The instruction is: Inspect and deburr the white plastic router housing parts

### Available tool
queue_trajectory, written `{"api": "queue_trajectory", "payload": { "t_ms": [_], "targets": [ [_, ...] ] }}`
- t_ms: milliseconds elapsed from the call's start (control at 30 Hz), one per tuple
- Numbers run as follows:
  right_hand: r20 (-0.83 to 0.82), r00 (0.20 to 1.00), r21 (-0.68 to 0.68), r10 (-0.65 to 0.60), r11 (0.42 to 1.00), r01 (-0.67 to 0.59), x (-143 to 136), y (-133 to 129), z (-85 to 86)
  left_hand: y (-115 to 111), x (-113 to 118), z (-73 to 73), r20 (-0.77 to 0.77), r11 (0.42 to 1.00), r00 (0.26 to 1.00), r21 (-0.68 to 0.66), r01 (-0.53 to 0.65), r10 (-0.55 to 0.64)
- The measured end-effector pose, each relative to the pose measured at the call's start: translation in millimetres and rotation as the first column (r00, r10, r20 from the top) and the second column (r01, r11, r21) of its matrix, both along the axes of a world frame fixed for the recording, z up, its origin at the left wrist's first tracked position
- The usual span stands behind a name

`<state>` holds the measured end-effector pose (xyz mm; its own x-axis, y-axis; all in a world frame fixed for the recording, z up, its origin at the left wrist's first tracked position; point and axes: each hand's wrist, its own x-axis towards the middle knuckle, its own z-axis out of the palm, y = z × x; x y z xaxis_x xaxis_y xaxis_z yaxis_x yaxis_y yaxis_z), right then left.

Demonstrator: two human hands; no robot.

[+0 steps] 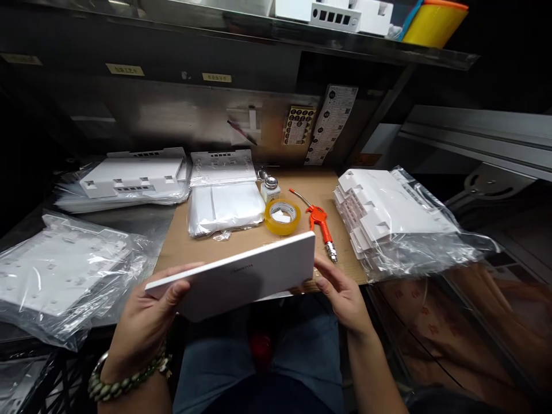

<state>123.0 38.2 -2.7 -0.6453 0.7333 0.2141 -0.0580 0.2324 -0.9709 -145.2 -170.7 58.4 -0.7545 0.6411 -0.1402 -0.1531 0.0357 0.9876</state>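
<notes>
A flat white panel (250, 279) with small lettering is tilted above the front edge of the cardboard-covered bench. My left hand (157, 302) grips its left end, thumb on the face and fingers behind. At the panel's right end, my right hand (340, 290) holds the edge between thumb and fingers. Behind the panel lie a roll of yellow tape (282, 217), an orange air gun (319, 223) and a small bottle with a metal cap (270, 187). White plastic bags (228, 207) are stacked to the left of the tape.
Stacked white housings in plastic stand at the right (397, 213) and back left (133, 178). A bagged white part (60, 270) lies at the far left. Overhead, a shelf (241, 26) carries white housings and a yellow container (435, 23). Labels hang on the back wall.
</notes>
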Motion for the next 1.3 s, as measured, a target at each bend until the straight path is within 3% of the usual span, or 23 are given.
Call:
{"api": "queue_trajectory", "payload": {
  "t_ms": [167, 300, 400, 533, 633, 700, 767, 800, 833, 867, 967, 1033, 1133, 1167, 1233, 1300],
  "targets": [
    [-0.040, 0.999, 0.045, -0.021, 0.999, 0.022, -11.1, 7.0, 10.2, -1.6, 13.5, 16.8, -0.344, 0.993, 0.932, -0.020, 0.118, -0.118],
    [-0.080, 0.996, 0.120, -0.033, 0.992, 0.043, -16.2, 7.6, 14.9, -1.8, 3.1, 12.5, -0.505, 0.945, 0.822, 0.032, 0.325, -0.265],
    [-0.097, 0.995, 0.140, -0.017, 0.990, 0.031, -16.3, 7.5, 13.8, -2.6, -4.3, 6.8, -0.546, 0.924, 0.779, 0.020, 0.381, -0.309],
    [-0.118, 0.993, 0.123, -0.014, 0.992, 0.029, -14.2, 8.1, 6.8, -1.6, -4.2, 4.9, -0.528, 0.904, 0.774, 0.029, 0.427, -0.349],
    [-0.154, 0.988, 0.144, -0.019, 0.989, 0.042, -12.8, 8.7, 1.5, 4.7, 1.7, 4.8, -0.502, 0.880, 0.788, 0.106, 0.464, -0.355],
    [-0.210, 0.978, 0.202, 0.011, 0.979, 0.033, -12.9, 8.2, 0.9, 11.4, 6.9, 3.4, -0.398, 0.911, 0.889, 0.234, 0.339, -0.228],
    [-0.260, 0.962, 0.302, 0.077, 0.953, 0.006, -15.0, 7.0, 4.0, 17.7, 10.0, 0.6, -0.081, 0.938, 0.996, 0.348, -0.002, 0.032],
    [-0.273, 0.954, 0.364, 0.125, 0.931, -0.018, -17.1, 6.6, 6.9, 19.7, 9.9, -1.3, 0.139, 0.923, 0.980, 0.340, -0.182, 0.142],
    [-0.272, 0.945, 0.431, 0.184, 0.901, -0.052, -20.0, 6.6, 10.7, 20.6, 8.1, -3.5, 0.353, 0.904, 0.917, 0.302, -0.301, 0.187],
    [-0.255, 0.934, 0.498, 0.251, 0.862, -0.096, -23.9, 7.4, 15.2, 20.1, 4.9, -5.9, 0.532, 0.903, 0.830, 0.255, -0.345, 0.168],
    [-0.093, 0.899, 0.646, 0.428, 0.713, -0.273, -42.0, 20.6, 29.2, 12.6, -11.5, -12.7, 0.817, 0.944, 0.575, 0.167, -0.284, 0.029],
    [0.073, 0.908, 0.679, 0.413, 0.646, -0.348, -59.8, 42.5, 35.7, 6.0, -22.4, -15.0, 0.869, 0.940, 0.493, 0.134, -0.314, 0.041],
    [0.286, 0.954, 0.688, 0.090, 0.674, -0.270, -94.9, 92.5, 35.7, 0.7, -30.2, -13.1, 0.868, 0.882, 0.496, 0.247, -0.402, -0.017],
    [0.356, 0.934, 0.688, -0.032, 0.686, -0.238, -107.9, 110.3, 32.9, 0.9, -30.1, -11.0, 0.861, 0.860, 0.505, 0.306, -0.408, -0.066],
    [0.437, 0.896, 0.679, -0.079, 0.682, -0.271, -133.3, 140.6, 24.2, 3.9, -26.9, -4.6, 0.841, 0.831, 0.523, 0.387, -0.399, -0.140],
    [0.480, 0.876, 0.666, -0.045, 0.668, -0.331, -153.9, 159.5, 14.0, 8.8, -22.0, 3.6, 0.825, 0.824, 0.541, 0.414, -0.387, -0.161]
  ]
}}
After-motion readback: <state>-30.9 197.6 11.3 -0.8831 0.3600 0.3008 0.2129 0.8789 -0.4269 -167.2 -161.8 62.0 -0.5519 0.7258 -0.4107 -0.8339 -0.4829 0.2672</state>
